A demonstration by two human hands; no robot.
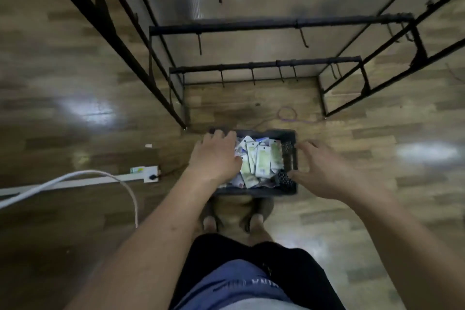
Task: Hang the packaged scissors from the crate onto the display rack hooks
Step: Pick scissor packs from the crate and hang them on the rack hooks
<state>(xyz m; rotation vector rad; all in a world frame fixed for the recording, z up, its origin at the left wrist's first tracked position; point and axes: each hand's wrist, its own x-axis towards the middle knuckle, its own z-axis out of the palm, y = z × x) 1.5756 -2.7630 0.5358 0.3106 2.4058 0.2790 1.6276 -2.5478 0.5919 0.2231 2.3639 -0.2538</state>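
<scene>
A black plastic crate [289,156] stands on the wooden floor just in front of my feet. It holds several white and green packaged scissors [259,161] in a loose pile. My left hand [216,156] reaches over the crate's left side, fingers spread above the packs and the far rim; it holds nothing that I can see. My right hand [324,171] hovers at the crate's right edge with fingers spread and empty. The black display rack [266,65] stands beyond the crate, its hooks [253,77] bare.
A white power strip [141,175] and a white cable [75,176] lie on the floor to the left. A purple cord loop [286,114] lies between crate and rack. Rack legs stand left and right of the crate.
</scene>
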